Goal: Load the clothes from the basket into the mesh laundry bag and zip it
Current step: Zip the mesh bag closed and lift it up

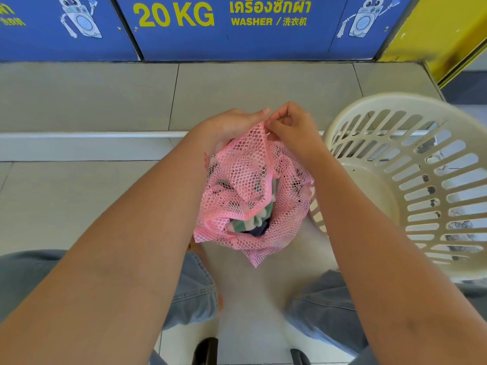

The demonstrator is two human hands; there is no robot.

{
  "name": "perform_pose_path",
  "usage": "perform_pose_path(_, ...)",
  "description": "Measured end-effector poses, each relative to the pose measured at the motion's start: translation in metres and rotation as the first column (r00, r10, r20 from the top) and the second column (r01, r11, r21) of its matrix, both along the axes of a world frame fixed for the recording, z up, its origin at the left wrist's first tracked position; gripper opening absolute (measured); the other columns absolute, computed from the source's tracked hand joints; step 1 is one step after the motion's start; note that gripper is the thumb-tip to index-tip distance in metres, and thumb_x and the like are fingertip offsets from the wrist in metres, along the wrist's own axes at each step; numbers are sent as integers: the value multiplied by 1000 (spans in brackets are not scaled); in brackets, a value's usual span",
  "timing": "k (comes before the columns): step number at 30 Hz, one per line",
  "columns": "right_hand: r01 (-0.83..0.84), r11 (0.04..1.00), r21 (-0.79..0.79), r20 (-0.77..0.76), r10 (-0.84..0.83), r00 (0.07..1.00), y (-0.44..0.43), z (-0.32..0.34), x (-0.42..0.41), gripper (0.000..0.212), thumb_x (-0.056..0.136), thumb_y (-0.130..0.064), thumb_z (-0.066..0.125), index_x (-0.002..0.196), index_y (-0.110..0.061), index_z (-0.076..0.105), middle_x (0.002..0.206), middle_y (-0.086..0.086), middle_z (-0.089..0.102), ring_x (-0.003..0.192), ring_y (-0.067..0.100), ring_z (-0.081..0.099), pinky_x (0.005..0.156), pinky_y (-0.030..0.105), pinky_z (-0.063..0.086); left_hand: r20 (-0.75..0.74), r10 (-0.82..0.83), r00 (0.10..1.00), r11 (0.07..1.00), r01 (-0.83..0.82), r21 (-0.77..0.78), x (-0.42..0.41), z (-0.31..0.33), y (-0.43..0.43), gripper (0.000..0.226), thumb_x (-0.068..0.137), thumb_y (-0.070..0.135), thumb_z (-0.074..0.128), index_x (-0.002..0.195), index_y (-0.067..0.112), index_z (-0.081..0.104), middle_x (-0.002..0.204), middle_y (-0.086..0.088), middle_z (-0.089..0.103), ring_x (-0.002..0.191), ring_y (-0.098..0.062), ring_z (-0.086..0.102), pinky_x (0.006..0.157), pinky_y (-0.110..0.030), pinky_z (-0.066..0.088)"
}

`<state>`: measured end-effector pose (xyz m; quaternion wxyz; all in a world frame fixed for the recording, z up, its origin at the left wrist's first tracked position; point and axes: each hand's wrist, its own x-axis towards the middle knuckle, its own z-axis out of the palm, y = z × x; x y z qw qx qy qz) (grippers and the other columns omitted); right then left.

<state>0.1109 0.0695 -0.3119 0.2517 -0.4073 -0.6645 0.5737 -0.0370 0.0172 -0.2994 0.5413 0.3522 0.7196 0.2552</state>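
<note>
A pink mesh laundry bag (245,180) hangs in front of me above the tiled floor, bulging with clothes. A green-and-white striped garment (257,219) and something dark show through a gap in its lower part. My left hand (232,125) grips the bag's top edge. My right hand (290,125) pinches the same top edge beside it, fingertips almost touching the left hand. To the right lies a cream slatted laundry basket (421,185), tipped toward me, with no clothes visible inside.
Blue washer panels (237,30) marked "20 KG WASHER" line the far wall above a grey step (92,140). A yellow frame (448,35) stands at the top right. My legs in blue jeans (189,285) and dark shoes (208,349) are below the bag.
</note>
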Motion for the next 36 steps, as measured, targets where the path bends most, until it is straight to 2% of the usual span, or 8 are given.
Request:
perform_pose_path(4, 8, 988, -153, -80, -20, 997, -2, 1, 2, 11, 94, 2, 54, 92, -7, 48, 72, 10, 62, 57, 15, 58, 59, 27, 53, -96, 1, 995, 992, 11, 123, -2, -3, 3, 25, 96, 38, 58, 86, 18, 69, 91, -4, 68, 88, -20, 62, 98, -50, 50)
perform_pose_path(12, -10, 999, -36, 75, 13, 997, 4, 4, -3, 20, 88, 3, 59, 79, -13, 52, 65, 4, 60, 52, 13, 49, 52, 27, 44, -383, 18, 924, 938, 116, 326, 0, -1, 6, 35, 101, 24, 53, 67, 21, 43, 67, 3, 43, 59, -10, 36, 57, -27, 32)
perform_pose_path(16, 135, 969, -208, 60, -125, 990, 13, 3, -6, 30, 77, 13, 51, 70, -14, 41, 47, 3, 51, 46, 16, 33, 42, 25, 22, -625, 206, 753, 888, 124, 442, -7, 9, 16, 22, 101, 20, 47, 79, 17, 48, 82, -3, 58, 75, -21, 50, 67, -36, 40)
perform_pose_path(22, -11, 985, -173, 343, 71, 936, 1, -18, 14, 23, 80, 7, 53, 76, -14, 43, 63, 6, 55, 55, 15, 42, 50, 27, 33, -841, 388, 377, 900, 41, 433, -38, 16, 19, 21, 103, 26, 39, 101, 17, 58, 114, -8, 61, 106, -31, 55, 88, -42, 37)
perform_pose_path(27, -17, 964, -266, 111, 48, 993, -6, -23, 11, 27, 86, 9, 55, 77, -13, 41, 66, 12, 59, 51, 14, 48, 47, 22, 37, -888, 374, 268, 922, -1, 388, -27, 5, 4, 29, 99, 32, 51, 124, 17, 52, 130, -12, 50, 120, -31, 47, 97, -42, 35)
perform_pose_path(29, 1, 959, -283, 53, 14, 998, -7, -25, 10, 30, 87, 10, 55, 76, -14, 39, 68, 16, 58, 48, 13, 48, 47, 23, 36, -895, 291, 338, 950, 6, 311, -14, 5, -1, 39, 100, 41, 46, 122, 12, 56, 126, -15, 56, 115, -35, 54, 90, -44, 41)
perform_pose_path(32, 13, 957, -289, 17, -9, 1000, -12, -28, 11, 32, 87, 9, 55, 77, -14, 36, 70, 18, 55, 50, 15, 47, 49, 25, 36, -745, -45, 665, 998, -4, -63, 8, 2, -5, 65, 97, 63, 38, 115, 7, 65, 112, -14, 67, 100, -34, 65, 82, -38, 47)
perform_pose_path(36, 19, 955, -297, 6, -18, 1000, -18, -32, 10, 32, 87, 8, 55, 76, -15, 36, 60, 7, 53, 52, 15, 47, 50, 26, 33, -363, 14, 932, 988, -70, -139, 24, -11, -5, 35, 94, 43, 60, 80, 11, 62, 70, -4, 60, 52, -16, 52, 54, -25, 43)
